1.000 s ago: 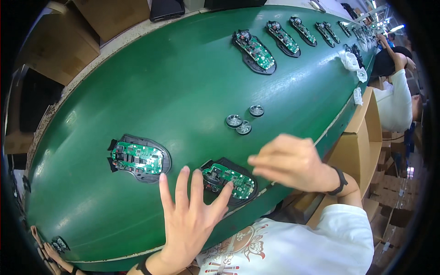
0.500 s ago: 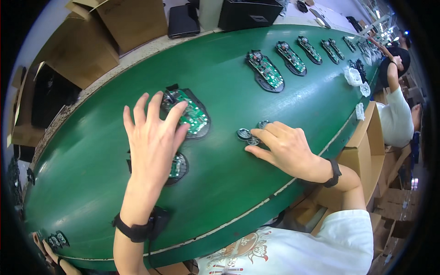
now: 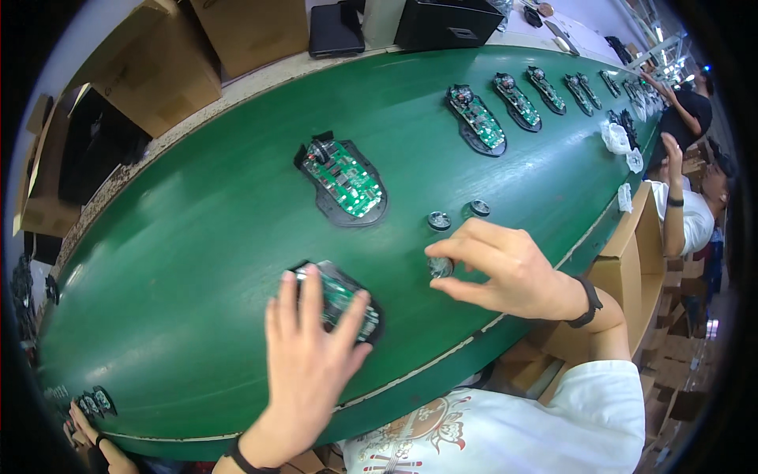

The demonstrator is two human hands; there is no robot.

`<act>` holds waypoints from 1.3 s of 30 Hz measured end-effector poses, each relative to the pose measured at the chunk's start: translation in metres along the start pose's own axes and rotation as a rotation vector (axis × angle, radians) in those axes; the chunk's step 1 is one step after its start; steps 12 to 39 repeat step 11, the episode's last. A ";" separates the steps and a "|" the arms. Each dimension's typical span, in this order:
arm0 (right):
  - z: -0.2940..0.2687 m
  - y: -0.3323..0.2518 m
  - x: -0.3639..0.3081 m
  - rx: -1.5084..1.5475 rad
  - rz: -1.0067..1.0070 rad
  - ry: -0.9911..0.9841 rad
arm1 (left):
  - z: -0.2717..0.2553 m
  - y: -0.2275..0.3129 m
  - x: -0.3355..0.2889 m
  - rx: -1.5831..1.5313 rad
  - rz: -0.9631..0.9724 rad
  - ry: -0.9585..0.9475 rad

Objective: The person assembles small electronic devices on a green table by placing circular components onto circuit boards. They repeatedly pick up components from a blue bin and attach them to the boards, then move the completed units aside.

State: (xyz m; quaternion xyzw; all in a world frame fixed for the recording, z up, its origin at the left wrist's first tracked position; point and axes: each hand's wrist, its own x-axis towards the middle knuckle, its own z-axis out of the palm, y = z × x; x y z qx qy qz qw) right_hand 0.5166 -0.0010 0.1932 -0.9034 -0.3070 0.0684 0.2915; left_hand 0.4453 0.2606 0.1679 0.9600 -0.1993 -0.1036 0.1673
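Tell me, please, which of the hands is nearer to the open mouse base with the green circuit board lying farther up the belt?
Left. The left hand lies on the nearer base, just below the farther mouse base; the right hand is off to its right, pinching a small wheel.

White printed T-shirt (image 3: 505,430), black band on each wrist, bare forearms.

Setting: electronics assembly line in a factory. A long green conveyor bench (image 3: 197,237) is running from near left to far right, carrying a spaced row of black mouse bases with green circuit boards (image 3: 345,182), more of them (image 3: 476,118) trailing toward the far right. Other workers (image 3: 683,213) are sitting along the right edge. Cardboard boxes (image 3: 158,71) are standing along the far side, further cartons (image 3: 624,268) sitting beside the seats.
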 end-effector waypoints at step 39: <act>0.041 -0.024 0.028 0.214 -0.091 -0.220 | 0.012 0.017 -0.042 0.033 -0.037 -0.030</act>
